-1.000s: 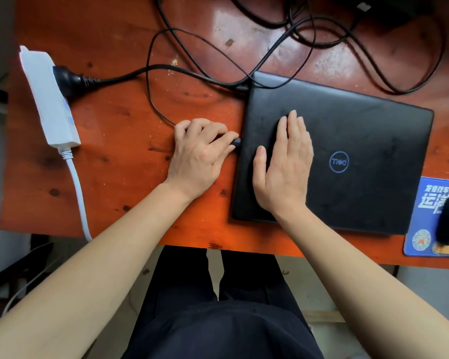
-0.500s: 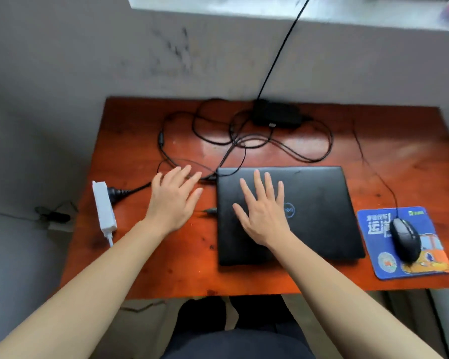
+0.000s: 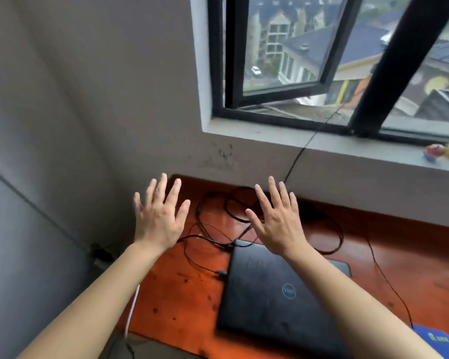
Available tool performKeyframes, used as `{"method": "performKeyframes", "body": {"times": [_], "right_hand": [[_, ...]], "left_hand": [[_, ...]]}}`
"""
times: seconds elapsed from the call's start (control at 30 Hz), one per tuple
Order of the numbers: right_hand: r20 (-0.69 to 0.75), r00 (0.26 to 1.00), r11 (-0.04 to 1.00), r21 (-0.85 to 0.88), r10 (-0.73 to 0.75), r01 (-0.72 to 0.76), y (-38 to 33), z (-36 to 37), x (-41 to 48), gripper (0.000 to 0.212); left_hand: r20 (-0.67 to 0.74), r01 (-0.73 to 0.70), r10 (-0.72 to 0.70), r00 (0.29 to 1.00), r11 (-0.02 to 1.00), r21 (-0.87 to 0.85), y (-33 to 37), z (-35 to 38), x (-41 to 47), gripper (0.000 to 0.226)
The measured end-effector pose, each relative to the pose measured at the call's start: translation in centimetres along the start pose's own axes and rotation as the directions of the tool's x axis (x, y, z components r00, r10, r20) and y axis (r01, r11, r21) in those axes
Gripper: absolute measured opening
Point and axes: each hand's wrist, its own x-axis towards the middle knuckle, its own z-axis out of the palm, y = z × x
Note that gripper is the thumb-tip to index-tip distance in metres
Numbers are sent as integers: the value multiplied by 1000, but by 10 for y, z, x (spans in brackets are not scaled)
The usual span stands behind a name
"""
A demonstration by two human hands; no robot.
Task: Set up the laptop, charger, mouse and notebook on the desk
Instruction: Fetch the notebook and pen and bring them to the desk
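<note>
Both hands, the left hand (image 3: 157, 218) and the right hand (image 3: 276, 218), hover spread wide and empty above the table (image 3: 182, 294), likely freed for the next item, while the closed laptop (image 3: 278, 294) lies flat with its charger cable (image 3: 208, 268) plugged in (no notebook shows).

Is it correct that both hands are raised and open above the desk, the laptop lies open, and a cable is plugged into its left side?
Not quite. The laptop lies closed, its lid with the round logo facing up, as the head view shows. The rest holds: the left hand and right hand are raised and open above the desk, and a cable is plugged into its left side.
</note>
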Motion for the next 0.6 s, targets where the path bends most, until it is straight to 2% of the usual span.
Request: {"method": "performKeyframes", "body": {"times": [0.13, 0.2, 0.33, 0.47, 0.57, 0.6], "right_hand": [[14, 988, 985, 79, -154, 153, 1, 5, -4, 71], [26, 968, 958, 155, -249, 242, -4, 10, -4, 71], [62, 906, 881, 271, -419, 388, -54, 21, -14, 73], [51, 784, 734, 395, -618, 553, -128, 16, -51, 75], [-5, 667, 594, 450, -745, 667, -192, 1, -89, 75], [-27, 622, 539, 469, -783, 699, -217, -8, -109, 77]], "left_hand": [[7, 225, -225, 974, 974, 34, 7, -9, -52, 68], [-26, 348, -348, 937, 936, 42, 13, -17, -81, 68], [-61, 504, -501, 863, 851, 149, 6, -55, -147, 68], [-195, 637, -607, 770, 718, 280, -11, -127, -230, 62], [-330, 757, -681, 653, 589, 284, -21, -184, -303, 60], [-374, 808, -716, 590, 529, 262, -22, -204, -334, 60]]}}
